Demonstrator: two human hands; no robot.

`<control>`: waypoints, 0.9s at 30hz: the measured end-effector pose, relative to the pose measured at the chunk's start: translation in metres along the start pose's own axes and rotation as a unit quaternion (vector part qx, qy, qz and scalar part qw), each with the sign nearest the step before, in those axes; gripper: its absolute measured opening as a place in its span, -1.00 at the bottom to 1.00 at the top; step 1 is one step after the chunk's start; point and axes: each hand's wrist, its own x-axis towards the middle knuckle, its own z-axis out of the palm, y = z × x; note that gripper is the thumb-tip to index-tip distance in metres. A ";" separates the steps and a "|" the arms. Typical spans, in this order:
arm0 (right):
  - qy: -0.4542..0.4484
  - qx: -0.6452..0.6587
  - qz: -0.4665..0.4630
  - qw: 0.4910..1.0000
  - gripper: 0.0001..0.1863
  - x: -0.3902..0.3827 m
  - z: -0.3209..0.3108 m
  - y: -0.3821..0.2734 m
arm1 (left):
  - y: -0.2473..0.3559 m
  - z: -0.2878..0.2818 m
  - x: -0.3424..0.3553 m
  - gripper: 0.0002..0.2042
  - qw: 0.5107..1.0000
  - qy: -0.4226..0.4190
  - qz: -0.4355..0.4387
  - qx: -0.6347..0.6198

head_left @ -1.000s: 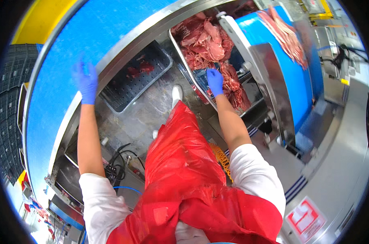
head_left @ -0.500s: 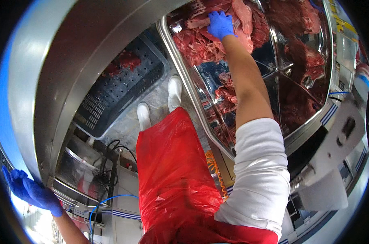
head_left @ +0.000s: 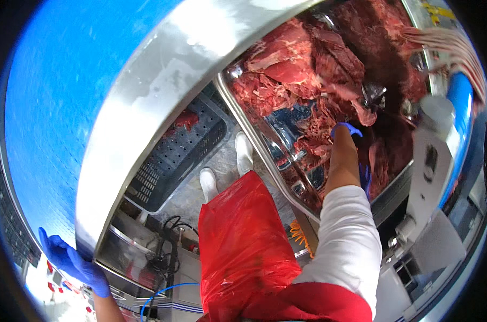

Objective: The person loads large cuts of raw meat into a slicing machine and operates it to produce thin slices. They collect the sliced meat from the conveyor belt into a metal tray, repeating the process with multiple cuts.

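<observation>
My left hand [head_left: 74, 260], in a blue glove, rests palm-up at the edge of the blue surface [head_left: 61, 118] in the lower left, fingers apart and slightly bent, holding nothing visible. My right hand [head_left: 346, 130], also gloved, reaches into a steel bin [head_left: 262, 174] among red meat pieces [head_left: 281, 59]; its forearm hides most of it, so I cannot tell what its fingers hold. A small blue shape shows just right of that forearm, too hidden to make out. Darker meat lies in the bin's right part.
A perforated dark crate [head_left: 184, 161] with meat scraps sits on the floor beside my white boots. A broad steel rim [head_left: 125, 96] edges the blue surface. At the right stand a steel bracket [head_left: 428, 161] and blue belt with pale meat strips. Hoses and an orange coiled line lie low.
My right hand has moved from the upper meat pile down toward the bin's middle. My left hand has dropped from higher on the blue surface to the lower left. The view has shifted.
</observation>
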 end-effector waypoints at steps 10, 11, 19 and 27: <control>0.619 0.332 -0.356 0.617 -0.46 -0.067 -0.203 -0.100 | 0.005 0.003 0.002 -0.43 0.999 -0.022 -0.024 -0.038; 0.603 0.258 -0.356 0.666 -0.49 -0.074 -0.221 -0.110 | 0.007 0.003 0.005 -0.45 1.000 -0.023 0.006 -0.008; 0.567 0.027 -0.165 0.806 -0.73 -0.070 -0.243 -0.178 | 0.004 0.002 0.003 -0.49 0.996 -0.011 0.059 0.061; 0.486 0.009 -0.213 0.848 -0.74 -0.094 -0.208 -0.180 | 0.008 0.009 0.010 -0.47 0.999 -0.011 0.033 -0.021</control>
